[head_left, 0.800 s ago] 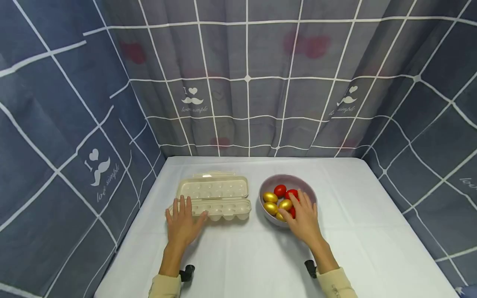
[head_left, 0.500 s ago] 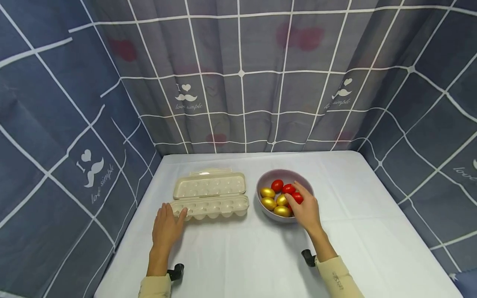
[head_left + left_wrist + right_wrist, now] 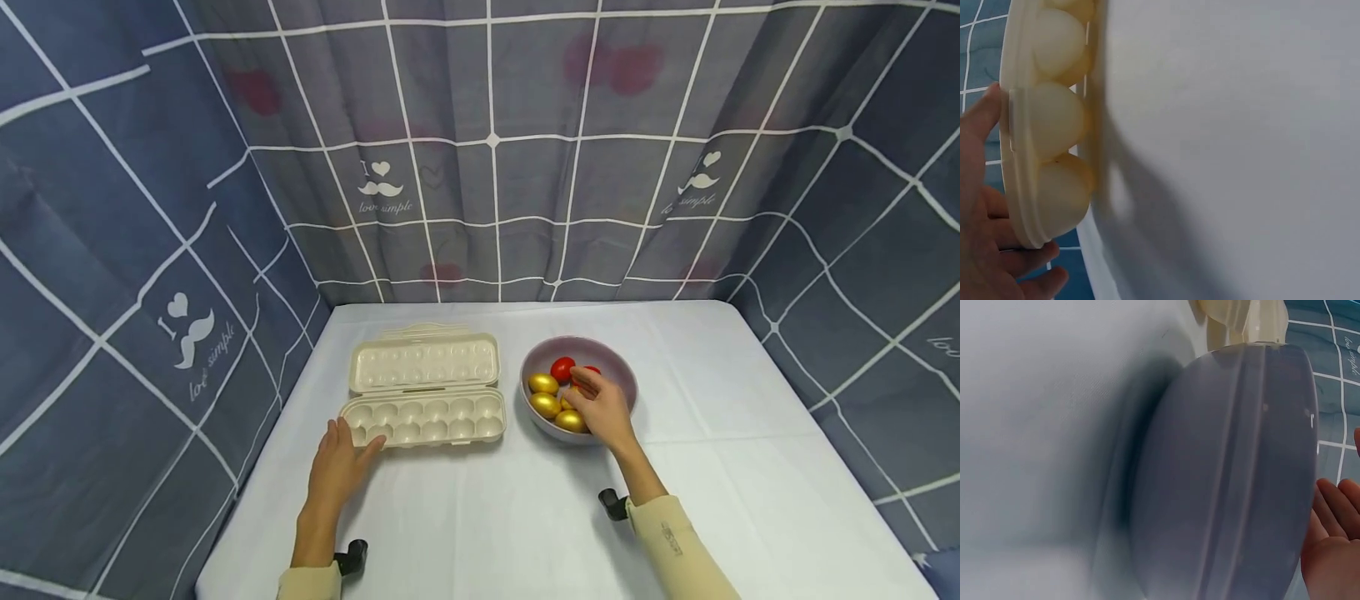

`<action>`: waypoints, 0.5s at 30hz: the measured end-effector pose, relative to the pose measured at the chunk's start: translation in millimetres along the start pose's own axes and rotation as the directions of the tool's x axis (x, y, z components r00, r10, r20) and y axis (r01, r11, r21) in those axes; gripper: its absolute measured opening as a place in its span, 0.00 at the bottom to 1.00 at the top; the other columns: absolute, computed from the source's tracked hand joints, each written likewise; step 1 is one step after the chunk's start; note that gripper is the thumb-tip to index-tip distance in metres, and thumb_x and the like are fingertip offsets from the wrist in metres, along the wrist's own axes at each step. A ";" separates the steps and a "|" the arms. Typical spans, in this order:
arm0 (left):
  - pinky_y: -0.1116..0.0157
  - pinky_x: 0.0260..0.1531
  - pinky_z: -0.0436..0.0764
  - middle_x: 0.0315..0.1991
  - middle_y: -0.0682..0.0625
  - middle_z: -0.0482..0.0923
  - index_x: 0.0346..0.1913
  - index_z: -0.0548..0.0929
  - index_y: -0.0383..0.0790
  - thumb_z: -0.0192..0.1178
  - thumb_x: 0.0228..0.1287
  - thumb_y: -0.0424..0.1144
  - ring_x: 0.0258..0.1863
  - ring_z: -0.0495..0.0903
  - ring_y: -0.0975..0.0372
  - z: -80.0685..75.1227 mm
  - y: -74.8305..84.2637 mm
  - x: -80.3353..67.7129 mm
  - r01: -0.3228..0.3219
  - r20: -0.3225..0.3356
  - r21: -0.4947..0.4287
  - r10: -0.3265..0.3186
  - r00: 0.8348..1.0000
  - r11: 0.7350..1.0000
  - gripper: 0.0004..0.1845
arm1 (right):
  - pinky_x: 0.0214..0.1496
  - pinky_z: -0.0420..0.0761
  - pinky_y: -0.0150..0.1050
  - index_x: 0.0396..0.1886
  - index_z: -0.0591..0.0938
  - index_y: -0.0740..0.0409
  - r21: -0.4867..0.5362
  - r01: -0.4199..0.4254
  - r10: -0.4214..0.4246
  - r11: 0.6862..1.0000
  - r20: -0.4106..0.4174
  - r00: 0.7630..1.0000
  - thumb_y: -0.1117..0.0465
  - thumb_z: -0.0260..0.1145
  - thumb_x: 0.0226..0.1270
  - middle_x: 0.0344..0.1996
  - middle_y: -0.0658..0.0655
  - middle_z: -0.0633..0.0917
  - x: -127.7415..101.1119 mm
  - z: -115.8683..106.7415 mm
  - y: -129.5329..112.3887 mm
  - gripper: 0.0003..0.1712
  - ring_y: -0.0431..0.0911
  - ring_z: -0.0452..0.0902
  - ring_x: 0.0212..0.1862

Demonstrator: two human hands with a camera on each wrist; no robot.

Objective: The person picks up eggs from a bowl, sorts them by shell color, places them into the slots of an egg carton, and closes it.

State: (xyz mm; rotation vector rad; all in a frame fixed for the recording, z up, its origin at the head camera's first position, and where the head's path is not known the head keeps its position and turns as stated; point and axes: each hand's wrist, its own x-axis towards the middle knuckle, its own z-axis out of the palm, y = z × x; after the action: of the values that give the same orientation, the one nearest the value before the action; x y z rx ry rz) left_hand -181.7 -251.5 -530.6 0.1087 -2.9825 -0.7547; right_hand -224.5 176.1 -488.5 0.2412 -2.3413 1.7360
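An open cream egg carton [image 3: 423, 419] lies left of centre on the white table, all its cups bare, its lid [image 3: 425, 362] folded back. My left hand [image 3: 348, 442] lies flat at the carton's front left corner, fingers straight, thumb on the rim [image 3: 1013, 106]. Right of the carton stands a grey bowl [image 3: 618, 375] with gold eggs [image 3: 545, 405] and red eggs [image 3: 562, 368]. My right hand [image 3: 579, 390] is down in the bowl, fingers and thumb curled round an egg of which only a sliver shows. The right wrist view shows the bowl's outer wall [image 3: 1229, 475] and my fingers [image 3: 1332, 550] past it.
The table [image 3: 750, 467] is covered with a white cloth and walled on three sides by blue-grey checked curtains [image 3: 495, 167]. Small black camera mounts sit at both wrists [image 3: 613, 504].
My left hand slid off the carton's cups to its front left corner. My right hand reached deeper into the bowl and curled its fingers over the eggs.
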 end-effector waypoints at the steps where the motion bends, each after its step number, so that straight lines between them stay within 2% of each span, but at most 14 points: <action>1: 0.40 0.68 0.52 0.69 0.16 0.45 0.68 0.47 0.10 0.57 0.70 0.58 0.69 0.49 0.29 0.4 -1.2 -1.6 -0.002 -0.006 0.005 0.002 1.000 1.000 0.53 | 0.61 0.73 0.55 0.60 0.75 0.78 0.009 -0.001 0.001 1.000 0.012 1.000 0.73 0.67 0.64 0.57 0.75 0.77 0.4 0.8 -4.5 0.25 0.68 0.73 0.60; 5: 0.42 0.69 0.53 0.68 0.16 0.46 0.68 0.47 0.08 0.60 0.67 0.57 0.69 0.50 0.30 3.9 -6.5 -8.1 -0.003 -0.028 0.004 0.004 1.000 1.000 0.55 | 0.63 0.71 0.59 0.59 0.73 0.82 0.032 -0.023 0.021 0.999 0.064 0.998 0.76 0.66 0.63 0.56 0.78 0.76 -0.2 3.9 -21.6 0.25 0.71 0.71 0.60; 10: 0.43 0.70 0.50 0.70 0.17 0.43 0.68 0.45 0.09 0.60 0.67 0.58 0.71 0.47 0.31 7.5 -8.5 -13.2 0.021 -0.020 -0.022 -0.022 1.000 1.000 0.56 | 0.64 0.71 0.56 0.61 0.74 0.78 0.009 -0.047 0.046 0.999 0.098 0.994 0.72 0.68 0.64 0.58 0.75 0.77 10.5 12.9 6.8 0.27 0.67 0.72 0.61; 12: 0.43 0.70 0.48 0.71 0.18 0.41 0.68 0.44 0.09 0.60 0.67 0.58 0.71 0.45 0.31 8.5 -7.1 -12.6 0.025 -0.017 -0.033 -0.026 1.000 0.999 0.56 | 0.63 0.72 0.55 0.61 0.75 0.77 -0.038 -0.039 0.043 0.999 0.106 0.993 0.70 0.69 0.64 0.58 0.74 0.78 18.5 16.1 21.5 0.27 0.65 0.73 0.61; 15: 0.44 0.71 0.48 0.71 0.18 0.40 0.69 0.44 0.10 0.60 0.67 0.58 0.72 0.44 0.32 11.3 -4.7 -10.1 0.023 -0.020 -0.049 -0.024 1.000 0.999 0.56 | 0.61 0.74 0.55 0.59 0.76 0.76 -0.122 -0.029 0.044 0.992 0.125 0.991 0.68 0.70 0.63 0.55 0.73 0.80 28.0 17.5 23.7 0.27 0.64 0.76 0.58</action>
State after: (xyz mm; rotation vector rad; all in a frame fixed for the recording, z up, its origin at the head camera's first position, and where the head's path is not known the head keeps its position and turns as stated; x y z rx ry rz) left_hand -172.2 -249.4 -543.2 0.1486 -2.9458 -0.8238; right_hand -258.9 166.1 -507.7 0.2987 -2.5463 1.6328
